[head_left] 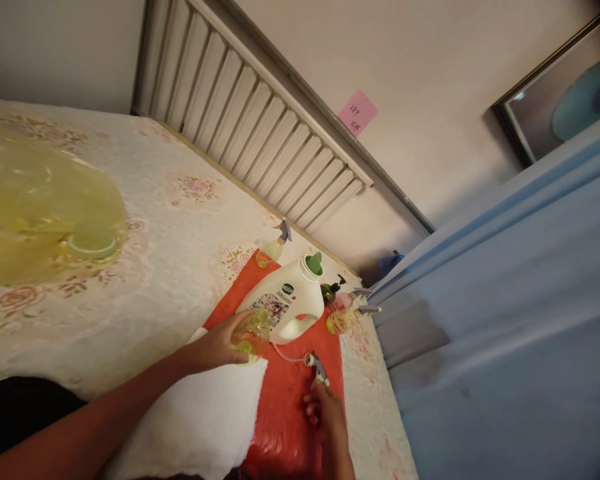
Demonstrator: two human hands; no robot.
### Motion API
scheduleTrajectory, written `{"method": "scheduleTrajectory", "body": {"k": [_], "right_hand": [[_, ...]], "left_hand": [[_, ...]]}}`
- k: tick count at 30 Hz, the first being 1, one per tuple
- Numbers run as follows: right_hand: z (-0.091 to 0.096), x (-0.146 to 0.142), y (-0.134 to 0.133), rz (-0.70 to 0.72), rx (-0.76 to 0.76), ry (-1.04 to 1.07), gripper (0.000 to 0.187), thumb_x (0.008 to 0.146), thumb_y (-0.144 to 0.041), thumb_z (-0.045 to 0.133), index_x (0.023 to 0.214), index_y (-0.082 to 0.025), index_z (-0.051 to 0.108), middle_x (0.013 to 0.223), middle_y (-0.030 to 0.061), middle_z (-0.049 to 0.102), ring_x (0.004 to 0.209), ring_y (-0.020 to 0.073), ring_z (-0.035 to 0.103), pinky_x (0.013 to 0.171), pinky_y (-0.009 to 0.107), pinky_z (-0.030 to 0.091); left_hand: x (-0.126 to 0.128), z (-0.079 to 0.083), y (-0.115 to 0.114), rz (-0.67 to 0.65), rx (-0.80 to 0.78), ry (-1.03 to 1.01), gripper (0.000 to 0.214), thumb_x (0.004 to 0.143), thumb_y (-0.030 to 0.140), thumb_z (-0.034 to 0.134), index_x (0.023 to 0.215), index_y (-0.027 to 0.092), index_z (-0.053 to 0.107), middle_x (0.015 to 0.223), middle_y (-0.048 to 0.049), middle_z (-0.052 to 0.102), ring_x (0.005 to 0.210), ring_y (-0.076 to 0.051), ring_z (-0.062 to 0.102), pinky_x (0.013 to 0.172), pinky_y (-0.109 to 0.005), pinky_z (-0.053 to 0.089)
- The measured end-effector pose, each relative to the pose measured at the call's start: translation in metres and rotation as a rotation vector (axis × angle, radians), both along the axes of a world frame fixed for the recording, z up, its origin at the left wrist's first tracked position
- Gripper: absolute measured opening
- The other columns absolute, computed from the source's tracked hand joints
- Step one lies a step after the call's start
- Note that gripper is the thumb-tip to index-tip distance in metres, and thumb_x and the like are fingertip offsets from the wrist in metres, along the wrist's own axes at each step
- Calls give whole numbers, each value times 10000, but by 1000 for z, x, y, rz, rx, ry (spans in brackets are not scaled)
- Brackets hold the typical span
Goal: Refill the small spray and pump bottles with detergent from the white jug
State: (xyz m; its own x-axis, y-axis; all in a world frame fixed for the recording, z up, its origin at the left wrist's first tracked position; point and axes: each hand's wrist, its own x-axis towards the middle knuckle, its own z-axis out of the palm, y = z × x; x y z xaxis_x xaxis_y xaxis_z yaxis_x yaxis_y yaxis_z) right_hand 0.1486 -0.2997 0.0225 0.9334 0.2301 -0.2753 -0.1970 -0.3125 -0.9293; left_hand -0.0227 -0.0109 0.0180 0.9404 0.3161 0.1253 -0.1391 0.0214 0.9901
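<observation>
My left hand (223,345) is closed around a clear spray bottle (257,331) with yellowish liquid in it and no sprayer on its neck. Held in my right hand (326,408) is a grey and white spray nozzle (319,368), its thin tube (287,357) pointing left toward the bottle. Behind the bottle is a large white jug (293,297) with a green pouring spout, a handle opening and a printed label. A red sheet (293,413) lies beneath, with a white cloth (215,413) to its left.
Behind the jug is a spray bottle (271,252); to its right are a dark green pump bottle (329,292) and more spray bottles (341,321). A yellow plastic bag (40,200) lies at the left on the flowered tablecloth (190,220). A radiator (255,100) and blue curtain (505,300) border the table.
</observation>
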Motion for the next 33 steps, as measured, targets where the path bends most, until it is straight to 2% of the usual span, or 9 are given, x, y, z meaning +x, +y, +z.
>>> {"method": "scheduleTrajectory", "body": {"k": [5, 11, 15, 18, 20, 22, 24, 30, 33], "right_hand": [[16, -3, -2, -43, -105, -53, 453, 525, -585, 763, 634, -175, 605, 459, -31, 566, 313, 75, 416, 338, 193, 199], [40, 6, 21, 47, -6, -231, 495, 573, -535, 795, 877, -160, 687, 538, -19, 643, 404, 118, 518, 402, 222, 345], [61, 16, 54, 105, 73, -297, 505, 628, -464, 794, 1018, -164, 685, 748, 38, 737, 641, 207, 689, 568, 289, 523], [72, 23, 83, 117, 118, -386, 557, 637, -401, 782, 1131, -174, 663, 956, 83, 758, 874, 248, 720, 712, 332, 568], [77, 27, 100, 180, 143, -455, 557, 648, -373, 762, 1164, -190, 659, 1037, 91, 755, 972, 245, 704, 803, 348, 562], [82, 28, 114, 260, 156, -495, 505, 661, -356, 745, 1135, -195, 677, 1033, 84, 760, 983, 235, 696, 849, 350, 546], [84, 29, 125, 286, 134, -502, 420, 660, -351, 738, 1047, -193, 707, 965, 71, 769, 915, 228, 695, 816, 335, 538], [77, 37, 145, 224, 86, -453, 83, 611, -270, 680, 663, -207, 665, 658, 20, 701, 657, 203, 600, 616, 299, 468], [67, 42, 152, 191, 100, -459, 71, 613, -256, 630, 575, -221, 583, 578, 3, 628, 582, 178, 527, 570, 297, 423]], "left_hand": [[-1, 0, 0, 1, 7, 15, 949, 663, 194, 737, 1512, 241, 316, 1578, -107, 387, 1421, -321, 405, 1142, -428, 397], [0, -5, 1, -4, 25, -1, 963, 662, 162, 740, 1517, 242, 304, 1586, -105, 371, 1434, -303, 389, 1162, -424, 370], [1, -9, 1, 6, 8, -17, 958, 655, 163, 752, 1508, 249, 325, 1576, -100, 391, 1418, -311, 410, 1119, -396, 422], [0, -8, 1, -13, -26, -10, 968, 658, 176, 754, 1515, 244, 308, 1563, -111, 408, 1370, -321, 471, 1045, -382, 488], [-3, -3, 0, -26, -34, -3, 964, 661, 176, 745, 1516, 247, 305, 1545, -109, 436, 1335, -320, 508, 1035, -387, 495], [-5, 4, 0, -18, -23, 0, 961, 644, 161, 737, 1508, 241, 323, 1526, -104, 463, 1347, -319, 496, 1084, -404, 452], [-6, 9, 0, -11, -16, -4, 959, 621, 157, 735, 1494, 231, 345, 1527, -101, 464, 1400, -322, 432, 1142, -422, 389], [-5, 7, 0, 0, 2, 16, 981, 612, 176, 743, 1502, 232, 332, 1567, -97, 406, 1450, -312, 359, 1193, -445, 317], [-4, 3, 0, 23, 39, 47, 1003, 607, 193, 763, 1508, 225, 325, 1551, -106, 429, 1423, -322, 401, 1185, -444, 330]]}}
